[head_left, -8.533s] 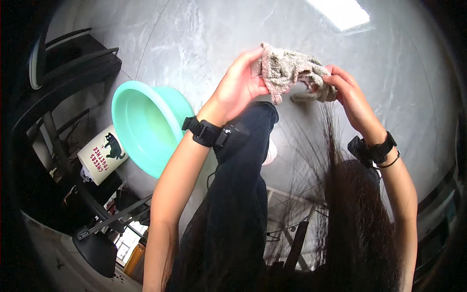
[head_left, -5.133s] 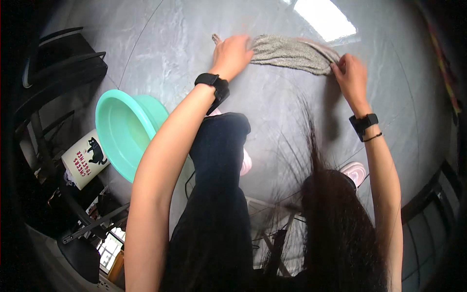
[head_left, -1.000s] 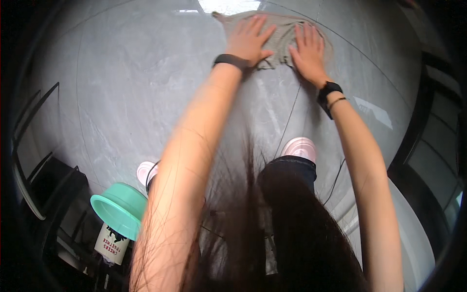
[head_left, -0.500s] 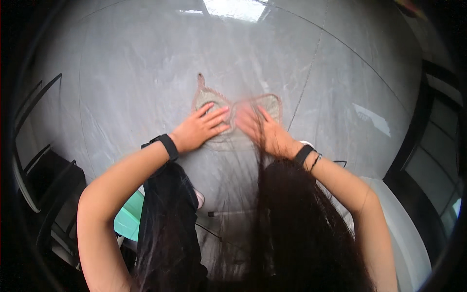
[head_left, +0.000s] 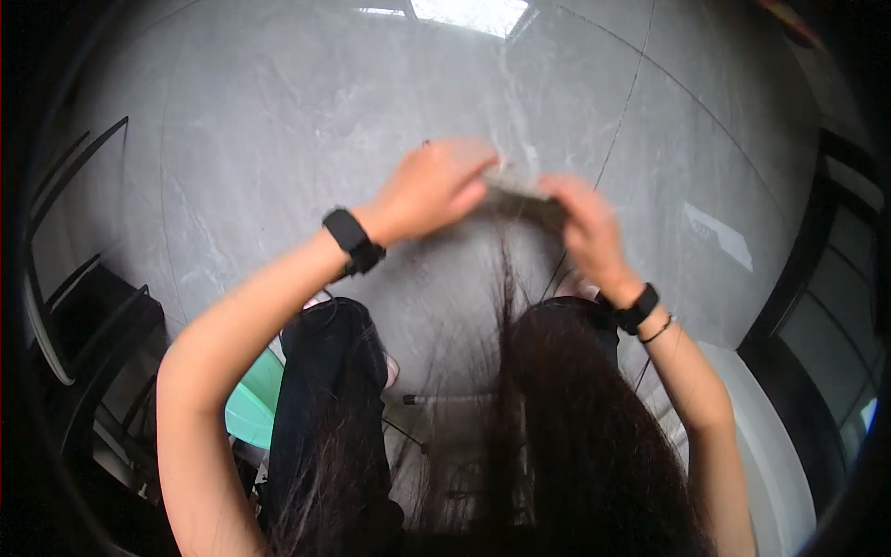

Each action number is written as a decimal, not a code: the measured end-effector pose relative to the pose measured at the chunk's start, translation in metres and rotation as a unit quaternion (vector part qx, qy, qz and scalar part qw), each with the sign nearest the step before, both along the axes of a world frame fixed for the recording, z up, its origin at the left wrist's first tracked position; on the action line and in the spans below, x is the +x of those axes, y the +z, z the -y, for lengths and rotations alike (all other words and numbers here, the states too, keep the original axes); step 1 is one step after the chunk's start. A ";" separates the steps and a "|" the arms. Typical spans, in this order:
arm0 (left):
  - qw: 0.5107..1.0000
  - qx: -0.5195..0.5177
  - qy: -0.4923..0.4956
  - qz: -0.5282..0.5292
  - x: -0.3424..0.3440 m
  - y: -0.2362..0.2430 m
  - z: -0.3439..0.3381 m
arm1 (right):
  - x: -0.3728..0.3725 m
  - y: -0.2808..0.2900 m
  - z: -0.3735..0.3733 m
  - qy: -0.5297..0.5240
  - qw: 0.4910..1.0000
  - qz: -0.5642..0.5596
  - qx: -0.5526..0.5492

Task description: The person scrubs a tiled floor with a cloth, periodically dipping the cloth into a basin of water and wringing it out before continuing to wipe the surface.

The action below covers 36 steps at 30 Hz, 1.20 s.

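A thin grey-beige cloth (head_left: 517,187) is lifted off the floor and stretched between my two hands, seen almost edge-on. My left hand (head_left: 429,192) is closed on its left end, fingers slightly blurred by motion. At the other end my right hand (head_left: 591,230) pinches the cloth between thumb and fingers. A dark shadow lies on the floor below. The cloth's pink trim and hanging loop, plain in the earlier picture, are mostly hidden now.
Grey marbled floor tiles (head_left: 306,121) spread ahead of my knees. Black metal racks (head_left: 102,297) stand at the left, near a mint-green plastic object (head_left: 255,399) beside my leg. A white curved surface (head_left: 756,427) is at my right. Loose dark hair hangs across the lower middle.
Both hands lay flat on the spread cloth on the floor. Now they have gripped it and raised it, the left hand farther forward and the right hand farther to the right.
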<state>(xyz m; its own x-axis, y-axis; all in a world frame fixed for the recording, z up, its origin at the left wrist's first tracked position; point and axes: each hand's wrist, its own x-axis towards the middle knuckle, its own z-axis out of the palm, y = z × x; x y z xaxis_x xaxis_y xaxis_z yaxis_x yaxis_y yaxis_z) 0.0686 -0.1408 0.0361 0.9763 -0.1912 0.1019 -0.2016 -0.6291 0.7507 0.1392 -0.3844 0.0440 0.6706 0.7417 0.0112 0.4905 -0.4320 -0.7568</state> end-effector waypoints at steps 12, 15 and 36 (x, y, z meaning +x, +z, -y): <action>0.962 0.261 0.026 0.082 0.167 -0.043 -0.025 | 0.166 -0.038 -0.018 0.069 0.933 0.310 -0.168; 0.950 0.280 0.064 0.121 0.141 -0.072 -0.030 | 0.135 -0.056 -0.016 0.048 0.945 0.272 -0.175; 0.980 0.074 -0.101 -0.154 -0.006 0.017 -0.037 | 0.001 -0.011 -0.032 0.003 0.999 0.008 -0.052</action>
<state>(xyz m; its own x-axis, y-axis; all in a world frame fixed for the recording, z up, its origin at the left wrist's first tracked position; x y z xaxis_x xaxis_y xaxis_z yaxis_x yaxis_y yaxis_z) 0.0621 -0.1037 0.0531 0.8971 -0.3741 -0.2352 -0.1114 -0.7065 0.6989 0.1406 -0.3526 0.0325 0.6666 0.7434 -0.0546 0.5051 -0.5044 -0.7004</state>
